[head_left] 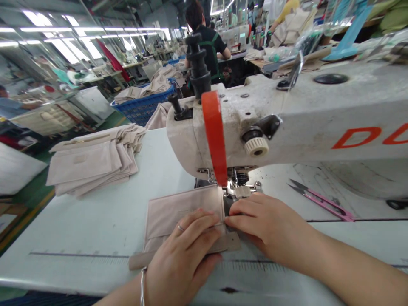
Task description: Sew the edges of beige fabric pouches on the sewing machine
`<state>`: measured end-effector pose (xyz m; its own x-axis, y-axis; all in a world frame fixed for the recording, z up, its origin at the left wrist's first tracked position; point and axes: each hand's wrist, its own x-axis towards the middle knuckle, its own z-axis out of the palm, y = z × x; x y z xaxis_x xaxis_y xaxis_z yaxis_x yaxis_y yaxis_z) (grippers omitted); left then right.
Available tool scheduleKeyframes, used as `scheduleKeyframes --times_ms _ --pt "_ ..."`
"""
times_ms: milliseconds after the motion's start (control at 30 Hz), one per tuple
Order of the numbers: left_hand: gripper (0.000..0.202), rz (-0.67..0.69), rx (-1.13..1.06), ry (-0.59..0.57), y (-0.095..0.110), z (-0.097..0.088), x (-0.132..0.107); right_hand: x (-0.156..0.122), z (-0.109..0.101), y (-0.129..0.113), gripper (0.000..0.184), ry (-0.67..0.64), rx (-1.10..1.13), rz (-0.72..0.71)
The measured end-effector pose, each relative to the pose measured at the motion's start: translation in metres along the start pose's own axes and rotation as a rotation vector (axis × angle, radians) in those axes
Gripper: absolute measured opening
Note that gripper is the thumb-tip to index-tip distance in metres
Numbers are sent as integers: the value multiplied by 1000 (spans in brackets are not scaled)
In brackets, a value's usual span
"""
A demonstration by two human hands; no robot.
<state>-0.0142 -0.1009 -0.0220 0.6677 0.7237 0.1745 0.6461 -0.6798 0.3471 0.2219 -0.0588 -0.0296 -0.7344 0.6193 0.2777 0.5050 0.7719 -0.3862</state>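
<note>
A beige fabric panel with stitched edges lies on the sewing machine's bed, its right edge at the presser foot. My left hand rests on top of the panel, fingers stretched flat together and the thumb lower, by the table. Along the panel's near side runs a beige strip, partly covered by that hand. My right hand is closed at the panel's right edge, just in front of the presser foot, with its fingertips bent against the cloth. The needle area sits behind an orange guard.
Pink-handled thread snips lie on the machine bed at right. A stack of beige sewn pieces stands on the table at left. Beyond it is a blue basket of fabric. A co-worker sits ahead, back turned.
</note>
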Motion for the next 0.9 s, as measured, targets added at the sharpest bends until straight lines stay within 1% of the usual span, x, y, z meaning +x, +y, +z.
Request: scheduleKeyframes --times_ms 100,200,367,567,700,767,900 --pt "34 30 -7 -5 1 -2 3 0 1 -1 28 19 -25 14" --pt "28 33 -35 -12 3 -4 7 0 4 -3 34 68 -52 -15" --pt "25 40 -68 -13 2 -5 13 -2 10 -2 33 99 -101 -26" --pt "26 48 -72 -21 -10 -4 23 -2 16 1 36 97 -195 -17" --pt "28 55 -78 -8 -21 -4 32 0 18 4 41 70 -265 35" --pt "29 55 -70 -11 -26 -3 36 1 18 6 44 58 -274 64" --pt "24 83 -47 -4 -36 -4 47 3 18 7 45 32 -243 116"
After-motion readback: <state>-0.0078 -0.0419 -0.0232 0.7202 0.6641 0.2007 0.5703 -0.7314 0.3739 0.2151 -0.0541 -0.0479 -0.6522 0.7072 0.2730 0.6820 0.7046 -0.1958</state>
